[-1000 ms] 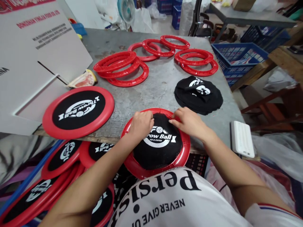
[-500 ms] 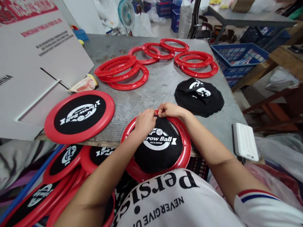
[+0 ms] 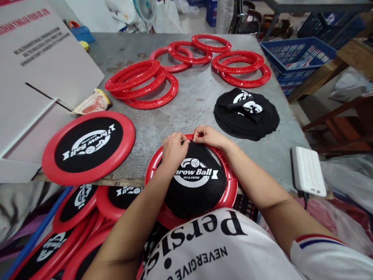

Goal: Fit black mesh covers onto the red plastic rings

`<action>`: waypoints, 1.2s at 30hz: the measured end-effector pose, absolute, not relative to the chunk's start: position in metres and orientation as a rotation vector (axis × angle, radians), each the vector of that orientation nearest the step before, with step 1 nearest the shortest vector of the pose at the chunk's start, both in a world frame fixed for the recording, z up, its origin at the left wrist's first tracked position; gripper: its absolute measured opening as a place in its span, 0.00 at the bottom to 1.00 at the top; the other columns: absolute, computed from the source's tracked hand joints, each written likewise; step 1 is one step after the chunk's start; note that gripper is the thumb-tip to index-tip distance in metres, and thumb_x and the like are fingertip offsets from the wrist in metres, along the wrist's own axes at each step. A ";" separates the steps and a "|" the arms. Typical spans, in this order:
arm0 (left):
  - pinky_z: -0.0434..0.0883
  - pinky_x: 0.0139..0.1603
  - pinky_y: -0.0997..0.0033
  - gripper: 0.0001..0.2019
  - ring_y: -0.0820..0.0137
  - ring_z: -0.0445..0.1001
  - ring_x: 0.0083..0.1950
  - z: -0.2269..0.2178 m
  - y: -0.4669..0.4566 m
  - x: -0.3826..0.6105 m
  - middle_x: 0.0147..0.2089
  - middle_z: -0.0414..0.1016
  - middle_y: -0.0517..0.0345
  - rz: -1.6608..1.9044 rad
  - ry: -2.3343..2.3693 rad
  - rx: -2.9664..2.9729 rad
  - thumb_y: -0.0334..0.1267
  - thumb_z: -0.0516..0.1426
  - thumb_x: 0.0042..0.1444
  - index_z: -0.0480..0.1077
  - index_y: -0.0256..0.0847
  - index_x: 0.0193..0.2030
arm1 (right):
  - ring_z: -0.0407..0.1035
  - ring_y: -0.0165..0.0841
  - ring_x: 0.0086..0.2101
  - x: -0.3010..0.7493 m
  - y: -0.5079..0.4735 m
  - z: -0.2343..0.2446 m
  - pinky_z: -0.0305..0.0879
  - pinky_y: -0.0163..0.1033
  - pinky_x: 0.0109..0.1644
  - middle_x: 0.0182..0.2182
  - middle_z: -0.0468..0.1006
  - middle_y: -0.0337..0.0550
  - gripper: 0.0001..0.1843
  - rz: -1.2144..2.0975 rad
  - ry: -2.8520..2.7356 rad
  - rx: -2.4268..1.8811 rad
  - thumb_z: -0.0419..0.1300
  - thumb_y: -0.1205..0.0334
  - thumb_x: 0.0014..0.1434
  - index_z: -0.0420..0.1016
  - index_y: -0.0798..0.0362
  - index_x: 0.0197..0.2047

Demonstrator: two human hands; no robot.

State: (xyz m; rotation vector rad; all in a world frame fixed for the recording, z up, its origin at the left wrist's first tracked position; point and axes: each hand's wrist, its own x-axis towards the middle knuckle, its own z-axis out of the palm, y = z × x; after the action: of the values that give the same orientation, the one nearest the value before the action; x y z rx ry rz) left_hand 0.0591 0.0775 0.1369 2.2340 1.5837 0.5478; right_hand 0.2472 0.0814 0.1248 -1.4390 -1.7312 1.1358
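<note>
Against my body, at the table's front edge, rests a red plastic ring (image 3: 230, 193) with a black mesh disc (image 3: 192, 198) printed "Throw Ball" lying in it. A gap shows between fabric and ring at the upper right. My left hand (image 3: 175, 149) pinches the fabric's far edge at the top of the ring. Close beside it, my right hand (image 3: 207, 136) pinches the same far edge, its fingertips at the ring's rim. To the right lies a pile of black fabric discs (image 3: 246, 114). A finished-looking throw disc (image 3: 89, 146), black with a red rim, lies at left.
Several loose red rings (image 3: 154, 87) lie across the back of the grey table (image 3: 195, 105). A white power bank (image 3: 309, 171) sits at the right edge. At left stands a white carton (image 3: 43, 77). Below the table edge are stacked red-rimmed discs (image 3: 75, 206). A blue crate (image 3: 297, 58) stands beyond.
The view has shifted slightly, so table items appear displaced. My hands stay at the far edge of the ring, with the left fingertips slightly farther from the right ones.
</note>
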 end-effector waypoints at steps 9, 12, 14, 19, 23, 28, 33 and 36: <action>0.66 0.47 0.64 0.03 0.63 0.74 0.43 0.134 0.081 0.060 0.38 0.76 0.57 0.600 1.591 2.143 0.33 0.57 0.60 0.71 0.42 0.36 | 0.68 0.30 0.32 0.244 0.083 0.123 0.61 0.35 0.41 0.28 0.75 0.36 0.04 1.073 -1.738 -1.471 0.62 0.64 0.51 0.73 0.55 0.27; 0.66 0.47 0.65 0.06 0.64 0.74 0.44 0.135 0.080 0.060 0.39 0.77 0.58 0.622 1.552 2.131 0.30 0.56 0.59 0.72 0.43 0.39 | 0.67 0.30 0.32 0.243 0.083 0.122 0.60 0.35 0.40 0.28 0.74 0.36 0.04 1.060 -1.746 -1.490 0.62 0.64 0.52 0.73 0.55 0.27; 0.66 0.47 0.65 0.09 0.64 0.74 0.45 0.135 0.079 0.060 0.41 0.77 0.58 0.632 1.509 2.163 0.28 0.55 0.58 0.74 0.44 0.40 | 0.67 0.30 0.32 0.243 0.083 0.122 0.60 0.35 0.39 0.29 0.74 0.37 0.04 1.050 -1.751 -1.500 0.62 0.64 0.52 0.73 0.55 0.27; 0.66 0.47 0.64 0.13 0.63 0.75 0.45 0.133 0.078 0.060 0.41 0.76 0.56 0.602 1.504 2.222 0.28 0.53 0.60 0.78 0.45 0.37 | 0.68 0.31 0.34 0.243 0.083 0.122 0.60 0.35 0.40 0.30 0.74 0.37 0.03 1.027 -1.758 -1.512 0.61 0.65 0.51 0.73 0.55 0.27; 0.67 0.49 0.63 0.14 0.63 0.75 0.46 0.132 0.077 0.060 0.42 0.76 0.55 0.612 1.511 2.232 0.28 0.53 0.60 0.79 0.45 0.39 | 0.68 0.30 0.34 0.244 0.083 0.122 0.60 0.34 0.40 0.29 0.74 0.37 0.03 1.030 -1.754 -1.512 0.61 0.65 0.52 0.73 0.55 0.27; 0.68 0.53 0.60 0.15 0.60 0.74 0.49 0.132 0.075 0.060 0.41 0.74 0.53 0.629 1.504 2.281 0.28 0.52 0.60 0.80 0.44 0.39 | 0.67 0.30 0.32 0.244 0.082 0.121 0.60 0.34 0.38 0.28 0.75 0.37 0.03 1.043 -1.737 -1.501 0.62 0.65 0.52 0.75 0.55 0.28; 0.69 0.54 0.61 0.17 0.61 0.72 0.48 0.130 0.074 0.058 0.39 0.71 0.53 0.636 1.493 2.294 0.29 0.51 0.60 0.81 0.46 0.40 | 0.68 0.29 0.33 0.244 0.081 0.122 0.61 0.33 0.40 0.29 0.76 0.37 0.04 1.058 -1.729 -1.471 0.62 0.65 0.53 0.75 0.55 0.28; 0.69 0.54 0.61 0.17 0.60 0.71 0.48 0.130 0.073 0.057 0.38 0.70 0.53 0.630 1.503 2.334 0.29 0.51 0.61 0.81 0.46 0.41 | 0.68 0.29 0.33 0.244 0.081 0.122 0.61 0.33 0.40 0.29 0.76 0.37 0.03 1.053 -1.727 -1.474 0.62 0.65 0.53 0.75 0.55 0.29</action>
State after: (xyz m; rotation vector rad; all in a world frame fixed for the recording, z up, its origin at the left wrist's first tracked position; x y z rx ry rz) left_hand 0.0575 0.0730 0.1300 2.3340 1.5031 0.6302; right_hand 0.2436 0.0811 0.1219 -1.4741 -1.7270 1.0533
